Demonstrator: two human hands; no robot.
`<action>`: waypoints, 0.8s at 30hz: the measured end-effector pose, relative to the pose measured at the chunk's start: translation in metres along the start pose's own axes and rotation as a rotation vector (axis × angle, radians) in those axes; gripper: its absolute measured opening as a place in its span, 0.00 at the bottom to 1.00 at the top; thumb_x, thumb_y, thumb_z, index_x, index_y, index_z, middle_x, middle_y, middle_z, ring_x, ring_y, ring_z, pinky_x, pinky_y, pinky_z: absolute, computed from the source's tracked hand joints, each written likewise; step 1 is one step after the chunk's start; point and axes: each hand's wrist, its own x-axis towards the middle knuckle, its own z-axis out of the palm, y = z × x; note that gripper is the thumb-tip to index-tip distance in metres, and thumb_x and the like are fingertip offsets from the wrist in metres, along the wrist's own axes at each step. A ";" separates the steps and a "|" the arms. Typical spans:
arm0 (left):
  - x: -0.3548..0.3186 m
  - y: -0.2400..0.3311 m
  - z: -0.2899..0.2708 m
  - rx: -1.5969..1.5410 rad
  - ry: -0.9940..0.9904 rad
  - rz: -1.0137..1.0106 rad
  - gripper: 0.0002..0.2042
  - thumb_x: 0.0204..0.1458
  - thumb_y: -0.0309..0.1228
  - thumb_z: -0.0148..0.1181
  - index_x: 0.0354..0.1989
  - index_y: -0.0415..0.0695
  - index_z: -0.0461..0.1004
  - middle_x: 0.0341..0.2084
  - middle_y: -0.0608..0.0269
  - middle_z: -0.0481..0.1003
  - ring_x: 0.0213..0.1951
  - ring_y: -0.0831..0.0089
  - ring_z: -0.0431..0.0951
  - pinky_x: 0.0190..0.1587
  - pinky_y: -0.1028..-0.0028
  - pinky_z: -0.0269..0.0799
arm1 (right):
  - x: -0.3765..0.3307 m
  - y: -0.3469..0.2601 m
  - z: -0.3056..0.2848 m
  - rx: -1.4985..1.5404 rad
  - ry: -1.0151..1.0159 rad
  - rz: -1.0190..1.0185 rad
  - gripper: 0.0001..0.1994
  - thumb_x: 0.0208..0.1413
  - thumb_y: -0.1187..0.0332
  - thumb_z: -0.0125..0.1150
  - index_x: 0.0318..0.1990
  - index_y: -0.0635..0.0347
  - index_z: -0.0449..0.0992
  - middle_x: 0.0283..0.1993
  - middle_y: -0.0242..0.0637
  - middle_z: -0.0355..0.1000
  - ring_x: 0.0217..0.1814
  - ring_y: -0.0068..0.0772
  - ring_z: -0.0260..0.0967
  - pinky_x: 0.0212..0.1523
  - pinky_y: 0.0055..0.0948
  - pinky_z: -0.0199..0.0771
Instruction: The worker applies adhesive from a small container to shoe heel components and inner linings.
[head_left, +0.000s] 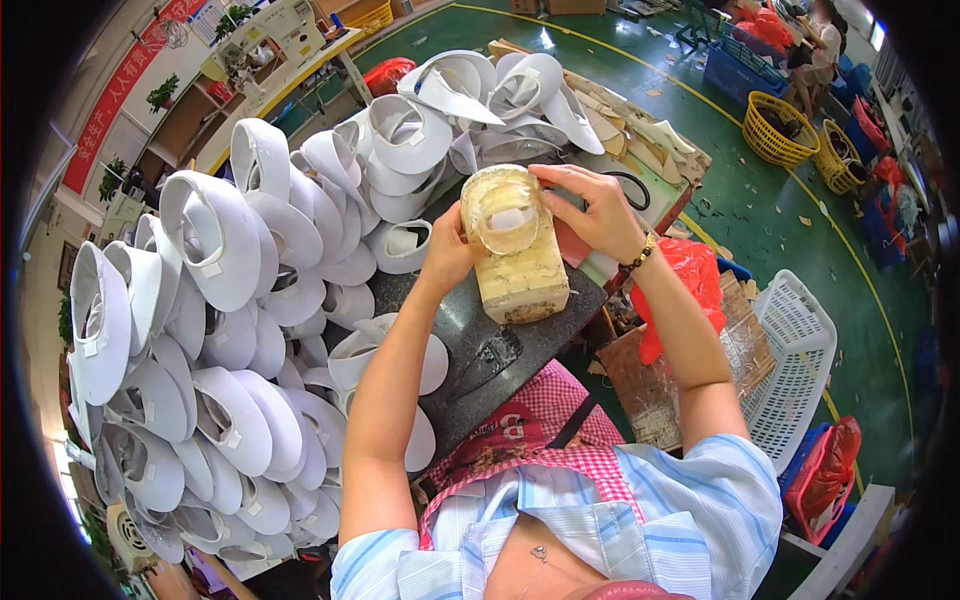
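Both hands hold a yellowish, stained block (521, 275) with a rounded top, above a dark work surface (455, 375). A visor-like piece with a ring-shaped opening (508, 222) appears to lie over its top; whether it is separate I cannot tell. My left hand (449, 250) grips the block's left side. My right hand (592, 207) pinches its upper right edge, thumb toward me and fingers over the far rim. White sun visors (215, 240) are heaped to the left, some close to my left forearm.
Scissors (630, 188) lie beyond my right hand, near cut tan pieces (625, 130). To the right are a red plastic bag (680, 290), cardboard (655, 385) and a white basket (795, 350). Yellow baskets (780, 130) and a person (822, 55) are farther off.
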 end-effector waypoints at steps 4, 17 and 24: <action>0.001 0.005 0.001 -0.009 -0.038 -0.042 0.23 0.40 0.18 0.64 0.49 0.39 0.68 0.42 0.64 0.75 0.42 0.78 0.74 0.46 0.76 0.71 | 0.010 0.002 -0.017 -0.241 -0.183 -0.120 0.15 0.53 0.70 0.58 0.49 0.61 0.74 0.46 0.42 0.75 0.40 0.41 0.75 0.40 0.31 0.76; 0.003 0.003 0.000 0.108 -0.028 -0.027 0.22 0.40 0.19 0.65 0.47 0.37 0.69 0.41 0.64 0.75 0.42 0.78 0.74 0.47 0.76 0.70 | 0.034 0.005 -0.016 -0.703 -0.357 -0.530 0.06 0.47 0.70 0.60 0.29 0.60 0.70 0.22 0.34 0.63 0.22 0.34 0.70 0.23 0.33 0.71; 0.005 -0.003 0.014 0.182 0.130 0.107 0.19 0.41 0.19 0.63 0.45 0.36 0.70 0.39 0.60 0.77 0.41 0.76 0.75 0.47 0.75 0.70 | 0.046 -0.027 -0.028 0.325 -0.643 0.122 0.10 0.46 0.65 0.60 0.22 0.63 0.73 0.19 0.32 0.68 0.21 0.18 0.63 0.24 0.23 0.64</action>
